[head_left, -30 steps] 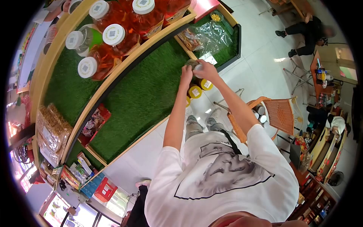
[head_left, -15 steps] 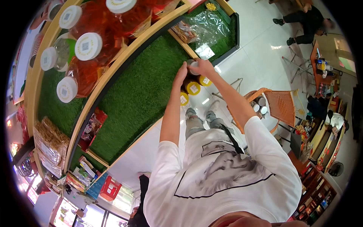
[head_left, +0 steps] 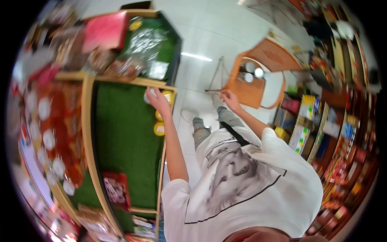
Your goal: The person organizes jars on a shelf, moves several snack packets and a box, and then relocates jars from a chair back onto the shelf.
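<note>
My left hand (head_left: 159,103) is closed at the top of a jar with a pale lid (head_left: 147,97), by the corner of the green turf-lined display shelf (head_left: 125,141). Several yellow-lidded jars (head_left: 159,129) stand in a row along the shelf's edge beside that hand, partly hidden by it. My right hand (head_left: 230,101) is off the shelf, near the front edge of an orange woven chair (head_left: 246,94). Its fingers are slightly bent and apart, with nothing visible in them. Several jars with white lids (head_left: 249,76) rest on the chair seat.
Wooden dividers (head_left: 133,80) split the shelf; clear plastic bags (head_left: 147,44) and a pink box (head_left: 105,31) lie beyond. Large white-lidded jars with reddish contents (head_left: 60,133) fill the raised left tier. A red packet (head_left: 117,189) lies on the turf. Stocked racks (head_left: 322,129) stand at right.
My right hand has left the jar at the shelf corner and moved right towards the chair. My left hand stays at the jar. The view has turned right, bringing the chair closer.
</note>
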